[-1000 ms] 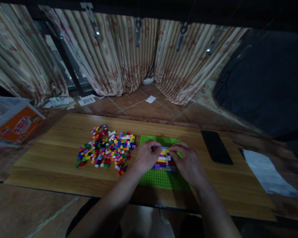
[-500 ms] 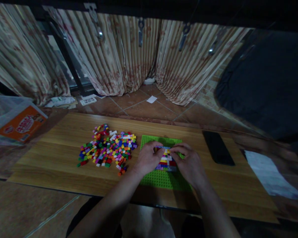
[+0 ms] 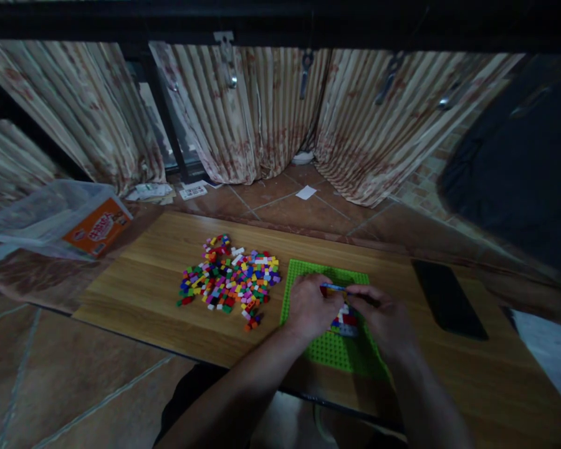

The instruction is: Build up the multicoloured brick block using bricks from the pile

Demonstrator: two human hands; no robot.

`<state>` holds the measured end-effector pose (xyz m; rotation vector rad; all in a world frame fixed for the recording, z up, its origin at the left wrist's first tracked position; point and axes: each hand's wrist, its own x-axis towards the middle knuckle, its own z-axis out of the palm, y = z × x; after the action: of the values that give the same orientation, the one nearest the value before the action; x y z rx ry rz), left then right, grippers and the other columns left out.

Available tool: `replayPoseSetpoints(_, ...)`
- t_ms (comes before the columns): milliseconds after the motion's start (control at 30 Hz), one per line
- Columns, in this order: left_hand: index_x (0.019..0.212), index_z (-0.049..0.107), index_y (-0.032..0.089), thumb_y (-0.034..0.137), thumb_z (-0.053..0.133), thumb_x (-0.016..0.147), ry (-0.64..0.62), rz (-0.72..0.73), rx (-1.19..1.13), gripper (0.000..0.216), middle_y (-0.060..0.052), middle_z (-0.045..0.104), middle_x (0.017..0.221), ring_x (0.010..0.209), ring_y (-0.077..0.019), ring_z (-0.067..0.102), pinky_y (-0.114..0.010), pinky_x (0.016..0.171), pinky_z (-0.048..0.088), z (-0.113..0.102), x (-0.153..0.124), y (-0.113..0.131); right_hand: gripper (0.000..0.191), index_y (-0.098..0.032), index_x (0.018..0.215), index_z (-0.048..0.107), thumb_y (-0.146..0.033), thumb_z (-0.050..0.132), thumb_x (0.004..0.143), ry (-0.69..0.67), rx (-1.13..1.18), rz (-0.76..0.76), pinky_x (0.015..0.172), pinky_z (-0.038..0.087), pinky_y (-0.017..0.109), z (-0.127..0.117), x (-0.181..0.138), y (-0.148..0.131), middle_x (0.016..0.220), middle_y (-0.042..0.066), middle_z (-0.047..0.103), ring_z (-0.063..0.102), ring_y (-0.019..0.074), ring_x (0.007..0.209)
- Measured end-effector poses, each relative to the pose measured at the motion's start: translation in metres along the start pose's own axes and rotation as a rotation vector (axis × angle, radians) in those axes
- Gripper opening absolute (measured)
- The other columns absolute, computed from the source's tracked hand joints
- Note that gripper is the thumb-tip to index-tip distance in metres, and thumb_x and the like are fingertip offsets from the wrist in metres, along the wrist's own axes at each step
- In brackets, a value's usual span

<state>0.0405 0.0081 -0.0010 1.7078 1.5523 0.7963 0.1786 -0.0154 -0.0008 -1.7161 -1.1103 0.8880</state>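
A green studded baseplate [image 3: 330, 357] lies on the wooden table, with a multicoloured toy-brick build [image 3: 348, 321] over its middle. My left hand [image 3: 312, 305] is closed on the build's left and far side, its thumb and fingers around the edge. On the far right corner of the build, my right hand [image 3: 387, 321] pinches with thumb and fingers. A blue row of bricks shows between the two hands. Both hands cover much of the build, and whether a separate brick is between the right fingertips is hidden.
Loose toy bricks [image 3: 234, 280] of many colours are spread left of the baseplate. A black phone [image 3: 449, 299] lies to the right, near a white paper sheet [image 3: 542, 349]. Beyond the table's left end stands a clear plastic tub [image 3: 51, 218] with an orange label.
The view has swung left, so the table things appear farther right. My hands stay at the build; its far blue edge now looks tilted up between them.
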Motion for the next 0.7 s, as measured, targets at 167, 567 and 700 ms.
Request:
replayPoseSetpoints(167, 0.086, 0.073, 0.021, 0.027, 0.061, 0.075, -0.002, 0.003, -0.009, 0.017, -0.004, 0.072, 0.084, 0.087, -0.0211, 0.064, -0.032, 0.079, 0.051, 0.000, 0.000, 0.001, 0.030, -0.019, 0.078, 0.074, -0.041, 0.071, 0.057, -0.006, 0.029, 0.007, 0.072, 0.049, 0.037, 0.000, 0.002, 0.002, 0.079, 0.006, 0.074, 0.065, 0.0232, 0.073)
replayPoseSetpoints(567, 0.083, 0.072, 0.020, 0.024, 0.062, 0.075, -0.014, -0.034, -0.056, 0.014, -0.003, 0.071, 0.084, 0.087, -0.0196, 0.064, -0.031, 0.080, 0.051, 0.002, 0.001, 0.001, 0.027, -0.018, 0.078, 0.075, -0.037, 0.068, 0.061, 0.013, 0.013, 0.017, 0.062, 0.046, 0.032, 0.005, -0.002, -0.005, 0.075, 0.005, 0.073, 0.063, 0.0195, 0.064)
replayPoseSetpoints(700, 0.096, 0.071, 0.019, 0.028, 0.061, 0.080, -0.020, 0.019, -0.104, 0.022, -0.006, 0.072, 0.101, 0.097, -0.0203, 0.064, -0.033, 0.088, 0.051, 0.000, -0.001, -0.005, 0.028, -0.018, 0.084, 0.075, -0.036, 0.068, 0.064, 0.000, 0.118, 0.023, 0.061, 0.047, 0.031, 0.006, 0.002, 0.006, 0.076, 0.004, 0.073, 0.062, 0.0181, 0.064)
